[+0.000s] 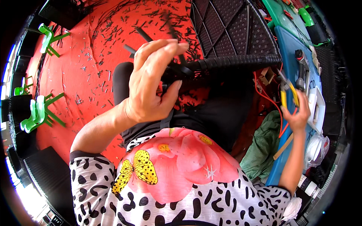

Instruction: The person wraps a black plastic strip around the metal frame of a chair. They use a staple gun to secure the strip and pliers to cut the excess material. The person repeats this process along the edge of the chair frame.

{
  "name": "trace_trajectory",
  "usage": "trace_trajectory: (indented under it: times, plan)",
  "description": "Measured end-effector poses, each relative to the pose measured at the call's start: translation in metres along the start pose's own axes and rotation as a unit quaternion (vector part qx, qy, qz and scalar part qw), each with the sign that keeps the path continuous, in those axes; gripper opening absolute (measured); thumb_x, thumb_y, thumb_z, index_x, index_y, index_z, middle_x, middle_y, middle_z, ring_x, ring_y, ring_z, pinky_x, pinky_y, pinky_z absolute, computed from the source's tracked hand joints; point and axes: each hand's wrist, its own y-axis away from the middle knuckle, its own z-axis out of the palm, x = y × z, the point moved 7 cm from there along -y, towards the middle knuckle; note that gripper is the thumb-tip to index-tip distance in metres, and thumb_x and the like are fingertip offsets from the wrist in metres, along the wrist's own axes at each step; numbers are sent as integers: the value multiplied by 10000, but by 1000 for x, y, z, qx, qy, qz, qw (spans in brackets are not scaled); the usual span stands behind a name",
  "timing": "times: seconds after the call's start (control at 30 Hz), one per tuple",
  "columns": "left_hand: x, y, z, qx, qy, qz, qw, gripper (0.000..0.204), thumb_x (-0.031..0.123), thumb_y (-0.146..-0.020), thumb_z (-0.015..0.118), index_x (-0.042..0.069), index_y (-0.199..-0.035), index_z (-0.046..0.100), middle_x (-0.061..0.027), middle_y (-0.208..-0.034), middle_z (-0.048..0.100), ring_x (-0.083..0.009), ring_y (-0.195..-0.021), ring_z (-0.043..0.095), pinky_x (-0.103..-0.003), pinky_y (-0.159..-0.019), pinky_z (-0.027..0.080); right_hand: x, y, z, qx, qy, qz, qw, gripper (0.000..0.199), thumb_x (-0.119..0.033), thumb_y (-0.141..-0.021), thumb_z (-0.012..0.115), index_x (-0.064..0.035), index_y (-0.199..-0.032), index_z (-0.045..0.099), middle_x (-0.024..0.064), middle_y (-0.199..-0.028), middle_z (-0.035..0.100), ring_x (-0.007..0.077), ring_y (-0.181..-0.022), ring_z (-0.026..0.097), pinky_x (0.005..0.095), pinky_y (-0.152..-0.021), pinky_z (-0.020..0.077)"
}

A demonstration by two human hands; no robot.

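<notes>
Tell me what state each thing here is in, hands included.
Left hand, open
Right hand, closed around yellow-handled pliers
Yellow-handled pliers, handles spread
Woven panel, rim wrapped in black
Black scraps, scattered on red floor
Green cloth, crumpled
Power tool, lying on blue table; on or off, unclear

We look down on a red floor [81, 73], creased toward the left and littered with short black offcuts [190, 44]. Three bright green chairs [37, 114] line our left side, and glaring white light [28, 199] breaks in at that edge. To our right, a blue tabletop [285, 39] adjoins a green tabletop [278, 12], with black woven furniture [327, 81] beyond.
</notes>
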Motion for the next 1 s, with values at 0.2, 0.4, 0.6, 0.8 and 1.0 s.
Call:
trace_trajectory:
  times: [0.2,0.4,0.6,0.8,1.0]
  plan:
    - [36,4,-12,-2,-6,85,996,376,-60,-681,587,-35,-1050,525,-195,-1024,663,-338,-995,610,-517,-991,363,159,213,-53,-35,215,355,909,565,-302,-741,757,29,-1152,558,214,-1115,587,371,-979,581,425,-790,466]
    - [39,4,-23,22,6,82,996,371,-109,-704,583,-29,-1059,510,-210,-990,664,-342,-960,615,-517,-920,426,184,256,-64,-159,347,514,769,650,-452,-800,678,45,-1199,548,282,-1172,558,425,-1044,555,449,-867,456]
    - [25,1,-22,-9,46,66,997,371,-113,-719,583,-29,-1072,505,-217,-996,650,-339,-894,618,-516,-866,445,-4,21,13,-12,-227,246,942,372,-137,-799,706,-1,-1128,598,99,-1034,633,175,-895,630,302,-798,502]
    - [26,-2,-39,16,47,68,996,311,-75,-718,609,-37,-1017,532,-198,-937,652,-325,-842,629,-487,-818,475,-230,-115,47,-62,-331,-192,922,380,-136,-685,797,-10,-994,615,130,-922,606,220,-726,604,305,-620,497]
    - [43,-11,-31,-33,153,98,983,164,-45,-763,561,-4,-918,526,-191,-939,589,-317,-773,627,-547,-857,465,-228,-120,67,-62,-440,-174,879,165,-102,-754,728,-10,-831,615,105,-823,594,228,-696,604,298,-614,487]
